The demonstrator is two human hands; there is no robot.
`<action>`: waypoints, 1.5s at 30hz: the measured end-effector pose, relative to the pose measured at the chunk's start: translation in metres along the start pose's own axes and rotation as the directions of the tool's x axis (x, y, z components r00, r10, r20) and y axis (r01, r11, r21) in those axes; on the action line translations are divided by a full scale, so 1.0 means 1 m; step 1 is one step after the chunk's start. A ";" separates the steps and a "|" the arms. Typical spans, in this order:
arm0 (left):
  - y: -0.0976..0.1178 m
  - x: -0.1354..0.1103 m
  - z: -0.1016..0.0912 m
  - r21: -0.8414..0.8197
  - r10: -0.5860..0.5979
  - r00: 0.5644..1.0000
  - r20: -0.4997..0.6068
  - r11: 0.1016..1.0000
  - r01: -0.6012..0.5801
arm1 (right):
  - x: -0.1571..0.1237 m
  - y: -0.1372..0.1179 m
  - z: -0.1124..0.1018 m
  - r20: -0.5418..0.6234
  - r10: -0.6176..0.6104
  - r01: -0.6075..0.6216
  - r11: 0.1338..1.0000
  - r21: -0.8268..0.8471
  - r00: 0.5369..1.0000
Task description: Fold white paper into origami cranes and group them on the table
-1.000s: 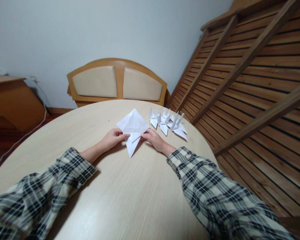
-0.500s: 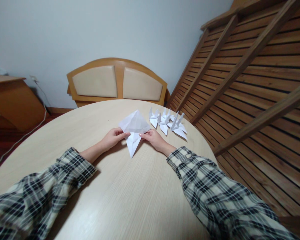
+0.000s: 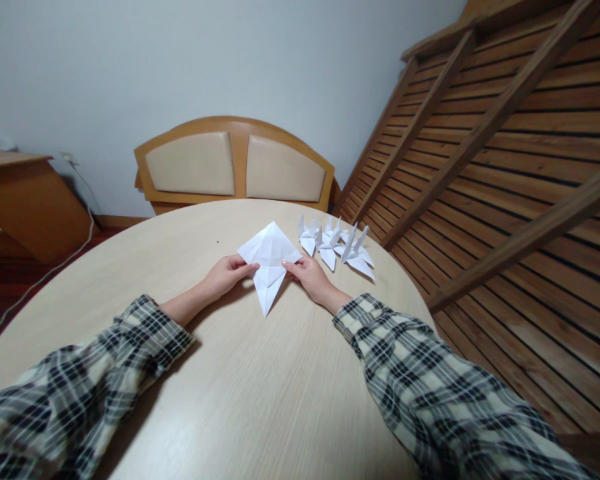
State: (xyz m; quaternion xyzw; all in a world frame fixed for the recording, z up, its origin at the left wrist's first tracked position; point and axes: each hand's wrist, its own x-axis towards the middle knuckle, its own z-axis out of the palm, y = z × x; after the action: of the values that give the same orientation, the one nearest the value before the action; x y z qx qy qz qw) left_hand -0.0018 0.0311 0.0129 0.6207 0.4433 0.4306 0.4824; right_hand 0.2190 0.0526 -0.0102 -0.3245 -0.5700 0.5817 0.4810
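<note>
A creased white sheet of origami paper (image 3: pixel 269 248), partly folded into a kite shape, is held between both hands over the table. Its lower point faces me and its upper corner points away. My left hand (image 3: pixel 229 273) pinches the left edge, thumb on top and fingers underneath. On the opposite edge my right hand (image 3: pixel 310 275) grips in the same way, with its thumb near the middle crease. Both hands' fingertips are hidden beneath the paper. Just beyond my right hand stand several folded white paper cranes (image 3: pixel 329 248), grouped close together.
The round pale wooden table (image 3: pixel 280 387) fills the foreground. Behind it stands a padded headboard (image 3: pixel 239 160) against the wall. Leaning wooden slats (image 3: pixel 505 180) rise at the right. To the left are a wooden desk (image 3: pixel 25 200) and a white cable (image 3: pixel 83 243).
The upper flap of the paper has tilted, so its face looks brighter and more of its creases show. My right thumb has shifted slightly right. The cranes have stayed put.
</note>
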 end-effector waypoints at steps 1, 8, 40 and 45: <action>0.000 0.000 0.000 -0.018 0.007 1.000 -0.008 1.000 -0.007 | 0.000 0.001 0.000 -0.007 -0.004 0.004 1.000 -0.001 1.000; 0.001 0.002 -0.002 -0.077 0.110 0.988 -0.110 0.990 -0.119 | 0.001 0.004 -0.003 0.000 -0.008 0.008 0.998 -0.066 1.000; -0.008 0.002 -0.004 0.342 0.236 0.971 -0.035 0.916 -0.210 | -0.001 0.002 -0.007 0.030 -0.415 0.326 0.666 -0.671 0.909; -0.011 0.005 -0.007 0.399 0.299 0.954 -0.022 0.877 -0.266 | -0.001 0.000 -0.006 0.026 -0.420 0.328 0.667 -0.669 0.907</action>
State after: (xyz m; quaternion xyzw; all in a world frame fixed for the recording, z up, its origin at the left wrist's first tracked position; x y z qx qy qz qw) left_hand -0.0086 0.0390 0.0033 0.7443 0.4446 0.4243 0.2615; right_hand 0.2252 0.0537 -0.0116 -0.3861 -0.7594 0.2086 0.4803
